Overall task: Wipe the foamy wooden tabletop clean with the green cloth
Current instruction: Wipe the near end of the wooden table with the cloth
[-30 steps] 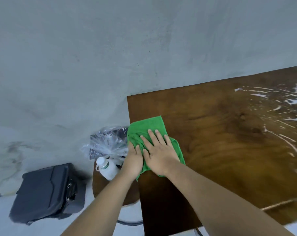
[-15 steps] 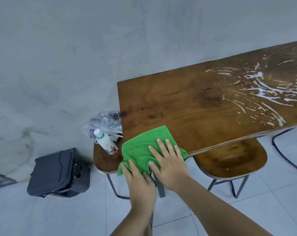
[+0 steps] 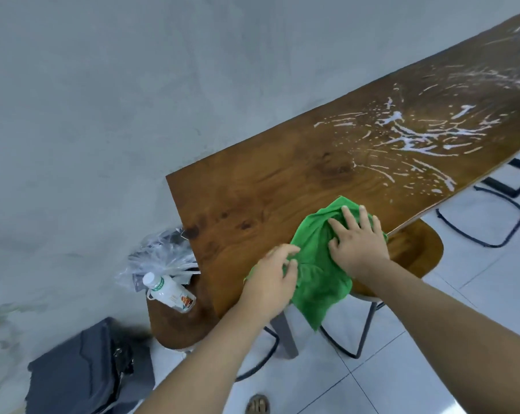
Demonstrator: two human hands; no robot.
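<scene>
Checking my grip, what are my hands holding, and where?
Green cloth: left hand grips its near-left edge; right hand presses its top.

Both bare forearms reaching in from below, converging near the middle. Left hand (image 3: 272, 279) palm down, fingers curled and bunching the green cloth (image 3: 318, 264), thumb side tucked into the fabric. Right hand (image 3: 355, 237) flat on top of the same cloth, fingers spread and pointing up and away, pressing down. Left wrist fairly straight, right wrist bent slightly back. Hands close together, not touching.
</scene>
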